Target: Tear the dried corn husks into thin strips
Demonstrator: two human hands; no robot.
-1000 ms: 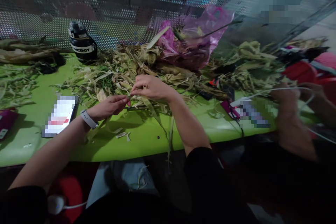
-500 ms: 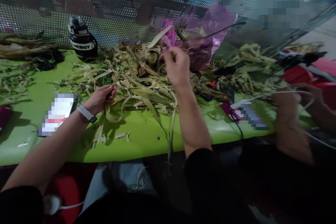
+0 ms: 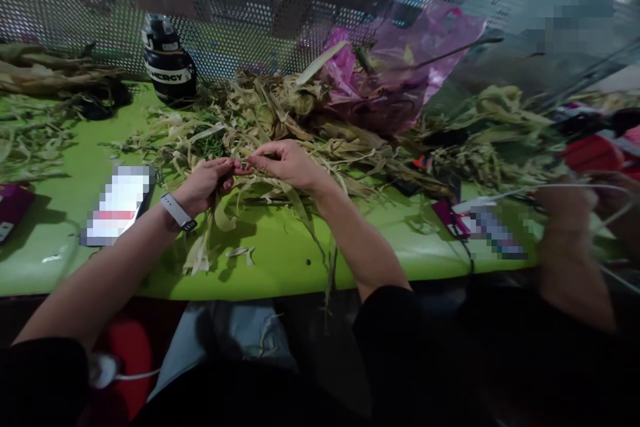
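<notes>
My left hand (image 3: 207, 183), with a pale watch strap on its wrist, is closed on a bunch of dry husk strips (image 3: 199, 250) that hangs below it over the green table (image 3: 280, 267). Close beside it, fingertips almost touching, my right hand (image 3: 285, 163) is pinched; whatever lies between its fingers is too small to make out. Behind both hands spreads a heap of dry husks (image 3: 270, 107), with a pink plastic bag (image 3: 405, 80) at its back right.
A dark bottle (image 3: 170, 67) stands at the back left, before a perforated metal panel (image 3: 225, 7). Phones lie left (image 3: 120, 203) and right (image 3: 500, 233). Another person's hands (image 3: 567, 203) are at the right. More husks lie at both sides.
My right hand has come down and left from beside the pink bag to my left hand. My left hand keeps its hold on the strips. The view has shifted slightly.
</notes>
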